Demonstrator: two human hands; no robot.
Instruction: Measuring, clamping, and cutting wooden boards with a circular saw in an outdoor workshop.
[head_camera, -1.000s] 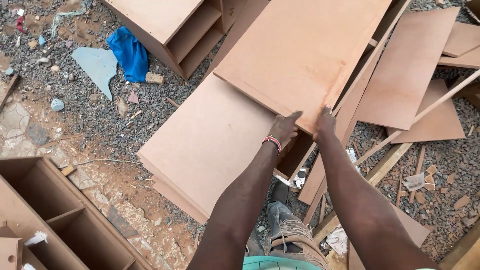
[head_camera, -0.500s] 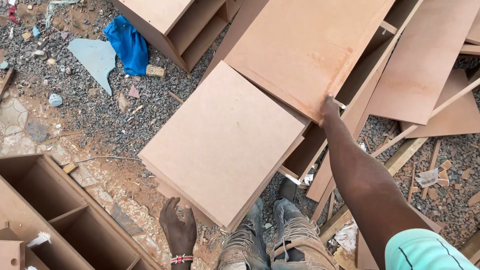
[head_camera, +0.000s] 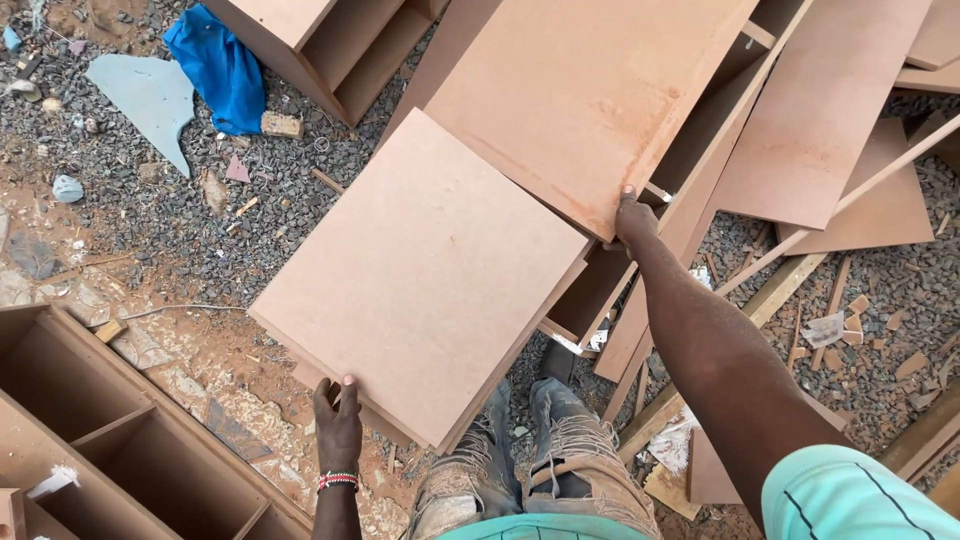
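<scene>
Gravel and reddish dirt cover the ground of an outdoor carpentry yard strewn with offcuts. Nearest, at six o'clock, the person's torn jeans (head_camera: 540, 450) show beside an open shelf unit (head_camera: 90, 440) at eight o'clock. The left hand (head_camera: 337, 420), wearing a beaded wristband (head_camera: 338, 481), sits at the near edge of the square fibreboard panel (head_camera: 425, 270), its fingers tucked under that edge with the thumb on top. The panel lies flat on a stack in the centre. Further out, at one o'clock, the right hand (head_camera: 634, 218) clamps the near corner of a larger fibreboard sheet (head_camera: 590, 90), fingers closed around its edge. Beyond, at eleven o'clock, lie a blue cloth (head_camera: 220, 65) and another wooden cabinet (head_camera: 330, 40).
</scene>
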